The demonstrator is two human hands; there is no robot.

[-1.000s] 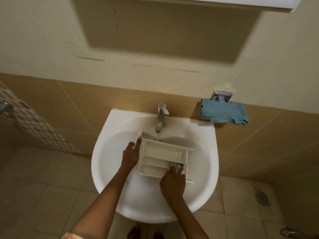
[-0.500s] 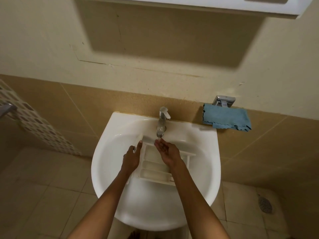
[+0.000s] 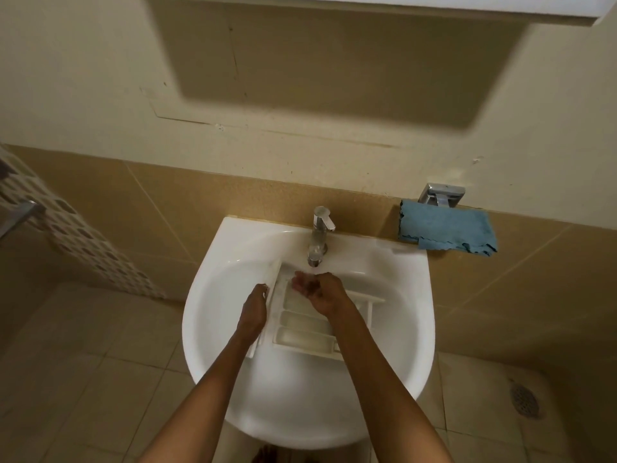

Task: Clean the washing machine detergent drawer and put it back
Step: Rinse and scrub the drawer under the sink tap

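The white detergent drawer [image 3: 302, 330], with several compartments facing up, lies inside the white sink [image 3: 394, 345] under the chrome tap [image 3: 320, 236]. My left hand [image 3: 253, 310] grips the drawer's left front panel and steadies it. My right hand [image 3: 319, 292] is cupped palm-up over the drawer's far end, right below the tap spout, with water running onto it. It holds nothing that I can see. My right forearm hides part of the drawer's right side.
A blue cloth [image 3: 445, 231] hangs from a chrome wall holder [image 3: 440, 194] to the right of the sink. A cabinet underside [image 3: 434, 3] is overhead. The tiled floor has a drain [image 3: 524, 401] at the right. A patterned tile wall [image 3: 80, 238] stands at the left.
My right hand left the drawer's near right corner and moved up under the tap spout, turning palm-up. My left hand stayed on the drawer's left side.
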